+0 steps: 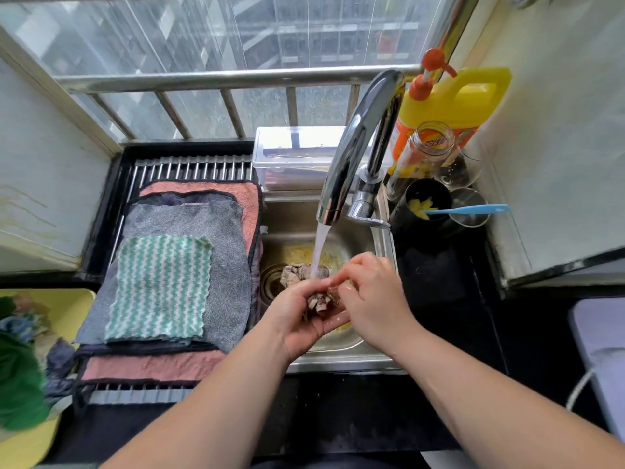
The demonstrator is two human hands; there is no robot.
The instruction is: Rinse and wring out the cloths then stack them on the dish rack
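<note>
A crumpled, sodden brown-grey cloth (318,302) sits bunched between both hands over the sink. The left hand (299,314) cups it from below, palm up with fingers curled round the wad. The right hand (370,294) closes on it from above and from the right, so only a small wrinkled knot shows between the two grips. A further fold of it trails down toward the drain behind the left fingers. A clear stream of water (319,252) falls from the curved chrome faucet (355,147) onto the cloth just where the fingers meet. The small stainless steel sink (338,362) below has yellowish residue on its floor. To the left, the dish rack (189,164) of steel bars in a black frame carries flat, layered cloths. A fuzzy pink cloth (152,367) lies lowest, a grey terry cloth (230,265) over it, and a green-and-white wavy-striped cloth (159,286) on top. Behind the sink stands a clear plastic lidded box (291,154). To the right of the faucet stand a yellow detergent bottle (463,96) with an orange pump and a glass jar (424,150). At far left a pale yellow tray (71,299) holds a heap of rumpled fabric
</note>
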